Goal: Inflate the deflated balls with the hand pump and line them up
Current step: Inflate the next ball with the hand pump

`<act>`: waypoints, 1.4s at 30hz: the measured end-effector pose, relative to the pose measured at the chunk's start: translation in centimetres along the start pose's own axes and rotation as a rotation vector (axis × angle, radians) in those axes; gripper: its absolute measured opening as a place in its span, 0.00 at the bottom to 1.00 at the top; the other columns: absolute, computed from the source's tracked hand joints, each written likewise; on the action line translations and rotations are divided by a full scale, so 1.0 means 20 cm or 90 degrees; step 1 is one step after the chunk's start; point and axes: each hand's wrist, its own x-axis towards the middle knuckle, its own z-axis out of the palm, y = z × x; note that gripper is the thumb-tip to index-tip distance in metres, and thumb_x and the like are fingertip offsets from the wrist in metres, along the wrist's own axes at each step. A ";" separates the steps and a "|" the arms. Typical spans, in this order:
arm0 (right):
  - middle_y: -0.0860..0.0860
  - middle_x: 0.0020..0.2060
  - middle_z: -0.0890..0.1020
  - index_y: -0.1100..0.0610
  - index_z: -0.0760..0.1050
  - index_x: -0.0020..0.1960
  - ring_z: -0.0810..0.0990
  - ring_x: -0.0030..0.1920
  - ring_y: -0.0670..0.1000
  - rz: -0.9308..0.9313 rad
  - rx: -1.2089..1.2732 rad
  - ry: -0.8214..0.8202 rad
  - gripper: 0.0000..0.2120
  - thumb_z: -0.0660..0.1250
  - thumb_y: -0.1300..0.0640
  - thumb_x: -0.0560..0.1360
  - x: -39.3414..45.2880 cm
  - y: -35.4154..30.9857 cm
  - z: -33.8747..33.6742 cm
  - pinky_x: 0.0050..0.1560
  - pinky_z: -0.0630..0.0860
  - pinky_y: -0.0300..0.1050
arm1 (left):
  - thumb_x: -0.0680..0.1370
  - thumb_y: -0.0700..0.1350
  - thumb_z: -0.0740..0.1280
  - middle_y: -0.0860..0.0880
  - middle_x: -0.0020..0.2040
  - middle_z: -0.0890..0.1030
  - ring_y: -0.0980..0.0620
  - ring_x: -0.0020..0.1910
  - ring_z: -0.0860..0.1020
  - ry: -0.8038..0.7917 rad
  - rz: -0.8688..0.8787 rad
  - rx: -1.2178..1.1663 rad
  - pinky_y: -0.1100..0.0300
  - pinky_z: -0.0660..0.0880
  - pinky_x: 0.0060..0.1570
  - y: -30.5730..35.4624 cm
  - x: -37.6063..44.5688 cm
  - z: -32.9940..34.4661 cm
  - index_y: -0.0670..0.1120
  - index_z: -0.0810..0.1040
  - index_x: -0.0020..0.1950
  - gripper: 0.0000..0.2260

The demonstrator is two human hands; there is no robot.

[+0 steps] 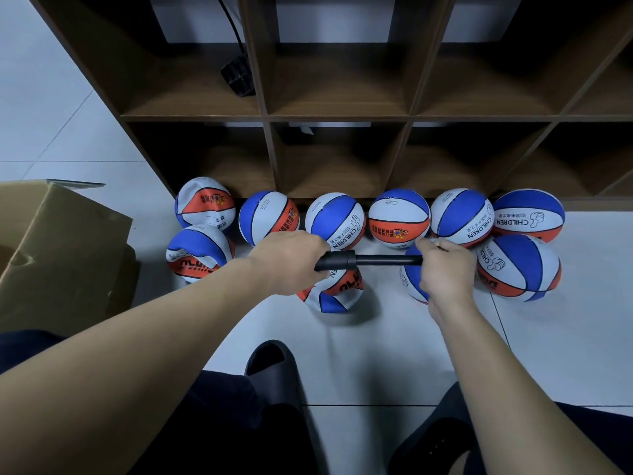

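Observation:
I hold a black hand pump point(370, 259) level above the floor. My left hand point(291, 260) grips its thick barrel end, and my right hand point(445, 269) grips the thin end near a partly hidden blue and white ball point(412, 279). A crumpled deflated ball point(334, 294) lies under the pump. Several round blue, white and orange balls point(334, 219) stand in a row along the shelf foot. Two dented balls point(198, 252) sit at the left, and a fuller one point(517, 267) sits at the right.
A brown wooden cubby shelf point(339, 116) rises behind the balls, with a black object point(238, 75) in one cell. An open cardboard box point(61, 255) stands at the left. My knees and a dark slipper point(272, 363) are on the white tiled floor.

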 end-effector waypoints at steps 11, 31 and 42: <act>0.45 0.23 0.66 0.54 0.65 0.31 0.64 0.28 0.50 -0.083 -0.076 -0.007 0.22 0.69 0.56 0.80 -0.23 0.02 0.23 0.33 0.64 0.47 | 0.83 0.55 0.67 0.53 0.35 0.76 0.53 0.35 0.75 -0.006 0.022 0.014 0.56 0.70 0.34 0.04 -0.01 0.02 0.54 0.72 0.43 0.11; 0.47 0.26 0.66 0.58 0.70 0.33 0.63 0.30 0.51 -0.090 -0.066 -0.057 0.22 0.72 0.50 0.80 -0.09 -0.08 0.08 0.34 0.62 0.45 | 0.81 0.56 0.69 0.53 0.37 0.78 0.52 0.37 0.77 0.009 -0.001 -0.006 0.57 0.70 0.33 0.02 0.00 -0.03 0.54 0.78 0.47 0.08; 0.50 0.26 0.66 0.60 0.67 0.34 0.63 0.31 0.53 -0.131 -0.101 0.012 0.21 0.68 0.52 0.81 -0.14 0.00 0.15 0.34 0.64 0.49 | 0.82 0.54 0.67 0.53 0.36 0.76 0.54 0.34 0.73 -0.003 -0.005 0.026 0.57 0.67 0.33 0.01 -0.02 -0.01 0.53 0.74 0.43 0.10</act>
